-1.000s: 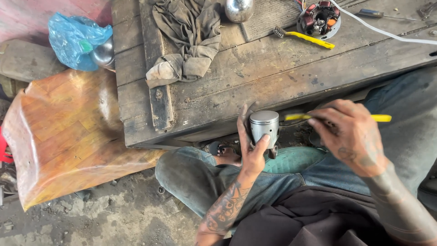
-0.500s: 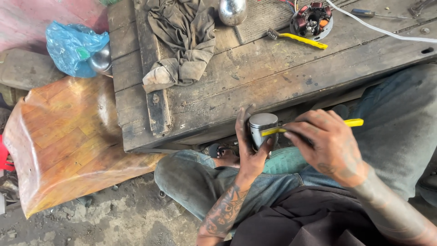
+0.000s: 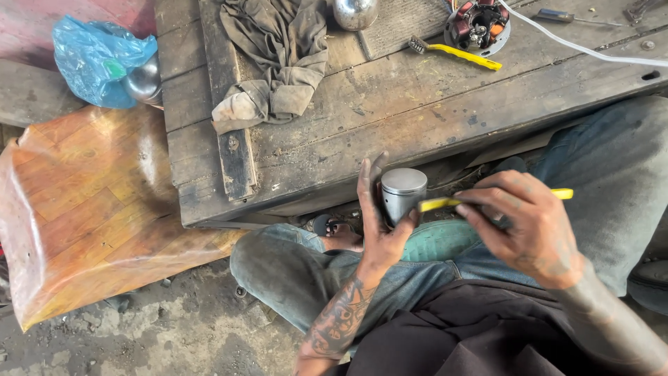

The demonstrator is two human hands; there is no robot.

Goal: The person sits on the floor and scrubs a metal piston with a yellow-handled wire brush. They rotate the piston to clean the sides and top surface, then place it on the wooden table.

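Worn wooden desk (image 3: pixel 417 118) carries a rag (image 3: pixel 278 63); below its edge, the left hand (image 3: pixel 379 223) clamps an upright metal piston (image 3: pixel 403 193), touched by the right hand (image 3: pixel 529 226)'s gripped yellow brush (image 3: pixel 445 202).

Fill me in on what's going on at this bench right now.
A seated person holds a grey metal piston upright in the left hand, over their lap beside a worn wooden bench. The right hand grips a yellow-handled tool with its end against the piston's side. On the bench lie a crumpled rag, a second yellow brush and a wound coil part.
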